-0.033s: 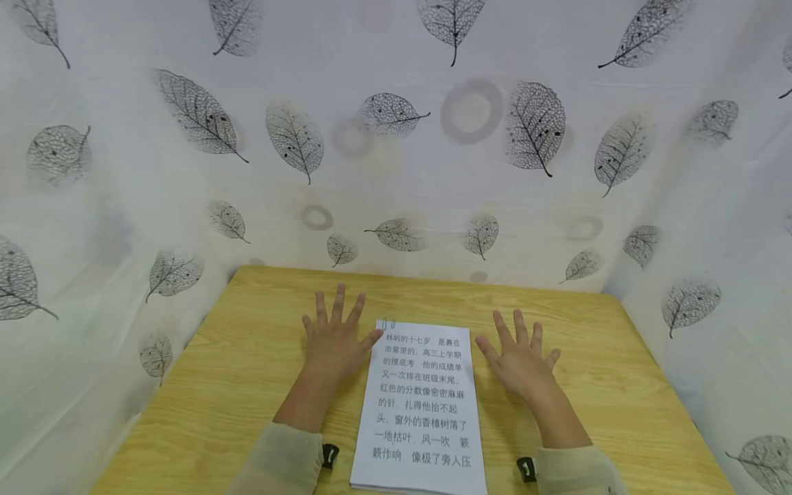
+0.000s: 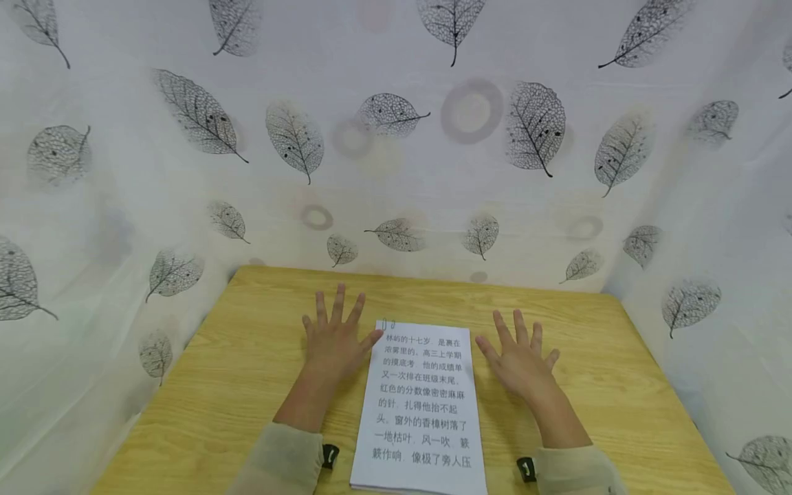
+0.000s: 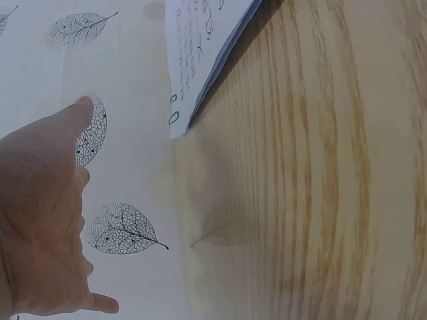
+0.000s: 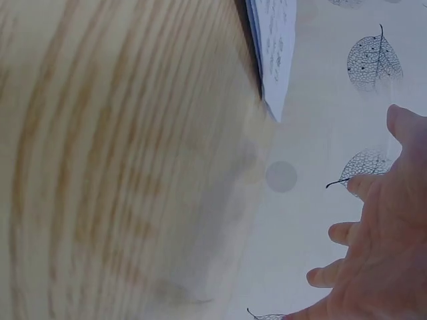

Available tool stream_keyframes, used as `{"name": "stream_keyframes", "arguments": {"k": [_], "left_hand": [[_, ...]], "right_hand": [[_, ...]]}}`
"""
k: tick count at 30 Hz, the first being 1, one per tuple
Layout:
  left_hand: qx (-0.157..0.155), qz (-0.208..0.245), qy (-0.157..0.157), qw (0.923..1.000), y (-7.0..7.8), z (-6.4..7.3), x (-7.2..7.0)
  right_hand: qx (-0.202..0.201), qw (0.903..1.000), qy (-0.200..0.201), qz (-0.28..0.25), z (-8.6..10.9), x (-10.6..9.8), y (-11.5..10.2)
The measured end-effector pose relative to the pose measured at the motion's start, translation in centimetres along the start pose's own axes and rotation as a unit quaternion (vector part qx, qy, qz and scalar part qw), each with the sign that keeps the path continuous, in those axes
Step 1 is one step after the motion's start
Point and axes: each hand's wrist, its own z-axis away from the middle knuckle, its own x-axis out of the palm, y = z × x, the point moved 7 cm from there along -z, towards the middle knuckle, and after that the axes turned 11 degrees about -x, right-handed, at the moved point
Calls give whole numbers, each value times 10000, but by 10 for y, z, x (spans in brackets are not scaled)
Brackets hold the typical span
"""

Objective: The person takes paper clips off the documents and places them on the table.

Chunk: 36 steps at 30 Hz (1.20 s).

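A stack of white paper (image 2: 423,405) printed with large Chinese characters lies on the wooden table, between the two hands. Two paper clips (image 2: 388,324) sit at its top left corner; they look green in the left wrist view. To the left of the stack is my left hand (image 2: 334,344), fingers spread and straight, its thumb tip near the paper's edge in the head view. My right hand (image 2: 521,359) is spread likewise on the other side, apart from the paper. Both wrist views show the palms (image 3: 43,213) raised above the tabletop, holding nothing.
The yellow wood-grain table (image 2: 247,323) reaches back to a pale curtain (image 2: 396,179) with a leaf print, which also hangs along both sides. A small black clip-like piece (image 2: 330,456) is at the left cuff, and a similar piece (image 2: 526,469) at the right cuff.
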Motion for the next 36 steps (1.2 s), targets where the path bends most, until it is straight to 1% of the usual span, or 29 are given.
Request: {"name": "stream_keyframes", "arguments": {"k": [6,9,11,14,16,18,22,27,31,36], "left_hand": [[14,-46,31,10000,-2,-3,1],[36,-114,84,9999,-4,-2,1],[48,-66,131,9999,-6,-1,-1],[37,52,182,9998,-9,3,-5],[47,176,202,9996,-10,6,-8],[86,205,226,9995,-11,9,-10],[131,203,316,9992,-14,13,-11],[170,239,433,9986,-22,17,-10],[176,327,390,9986,-27,19,-6],[12,636,64,9980,-28,24,5]], "right_hand": [[5,9999,108,-16,-4,4,6],[-5,9998,167,-50,-5,2,7],[-48,9996,249,-89,-5,-1,6],[-177,9989,378,-215,-7,-4,1],[-313,9980,444,-332,-8,-5,-2],[-454,9968,471,-452,-10,-6,-5],[-650,9955,427,-547,-16,-1,-6],[-680,9954,270,-615,-28,10,-5],[-535,9966,107,-621,-36,16,-2],[-334,9980,-7,-544,-45,24,3]]}}
